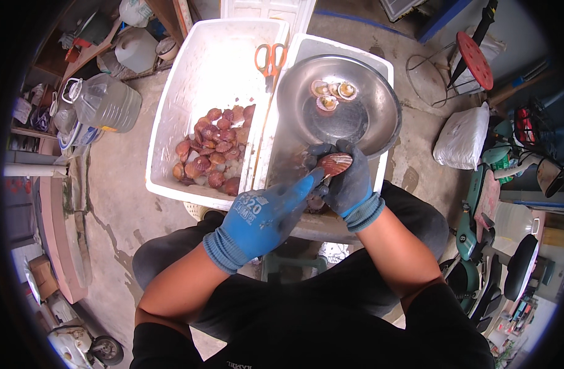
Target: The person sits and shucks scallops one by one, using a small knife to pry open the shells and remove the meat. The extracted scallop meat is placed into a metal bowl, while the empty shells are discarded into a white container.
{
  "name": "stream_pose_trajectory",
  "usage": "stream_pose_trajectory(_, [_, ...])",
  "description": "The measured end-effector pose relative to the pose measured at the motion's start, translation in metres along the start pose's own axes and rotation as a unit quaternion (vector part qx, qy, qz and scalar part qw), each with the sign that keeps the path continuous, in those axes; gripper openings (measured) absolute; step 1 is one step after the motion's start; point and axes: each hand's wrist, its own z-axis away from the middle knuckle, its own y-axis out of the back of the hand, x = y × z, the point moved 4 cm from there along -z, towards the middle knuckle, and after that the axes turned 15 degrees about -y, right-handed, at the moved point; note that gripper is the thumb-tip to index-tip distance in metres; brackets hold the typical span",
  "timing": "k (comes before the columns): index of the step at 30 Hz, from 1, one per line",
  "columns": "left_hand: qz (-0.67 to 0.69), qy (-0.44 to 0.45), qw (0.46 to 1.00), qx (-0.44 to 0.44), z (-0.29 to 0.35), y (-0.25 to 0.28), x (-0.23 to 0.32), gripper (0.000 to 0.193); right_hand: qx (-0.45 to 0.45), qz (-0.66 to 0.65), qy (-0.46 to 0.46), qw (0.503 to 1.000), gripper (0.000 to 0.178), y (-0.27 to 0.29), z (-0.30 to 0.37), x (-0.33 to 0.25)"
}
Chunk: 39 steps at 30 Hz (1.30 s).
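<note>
My right hand, in a blue and dark grey glove, grips a reddish-brown scallop with pale ribs. Against the near side of that shell presses my left hand, gloved the same way, its index finger stretched along toward the shell's edge. Its other fingers are curled, and whatever they hold is hidden. Just beyond both hands a steel bowl holds several opened scallops on the half shell. To the left, a white foam box contains a heap of closed scallops among lumps that look like ice.
Orange-handled scissors lean on the wall between the foam box and a second white foam box under the bowl. Plastic jugs stand at left. A red-topped stool, a white sack and a green scooter are at right.
</note>
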Motion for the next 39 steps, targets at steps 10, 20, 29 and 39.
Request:
stream_pose_trajectory(10, [-0.019, -0.029, 0.999, -0.005, 0.001, 0.009, -0.005, 0.067, 0.082, 0.062, -0.002, 0.995, 0.05, 0.001, 0.002, 0.002])
stream_pose_trajectory(20, [0.042, -0.017, 0.999, 0.02, 0.0, 0.01, -0.003, 0.066, 0.061, 0.094, 0.018, 0.994, 0.053, -0.008, 0.004, 0.003])
stream_pose_trajectory(29, [0.097, -0.022, 0.995, 0.015, 0.0, 0.014, 0.001, 0.063, 0.011, 0.085, 0.011, 0.996, 0.053, -0.01, 0.005, 0.003])
stream_pose_trajectory(39, [0.027, 0.011, 0.999, 0.042, 0.001, -0.009, 0.0, 0.062, 0.077, 0.127, 0.127, 0.981, 0.056, 0.018, -0.011, 0.002])
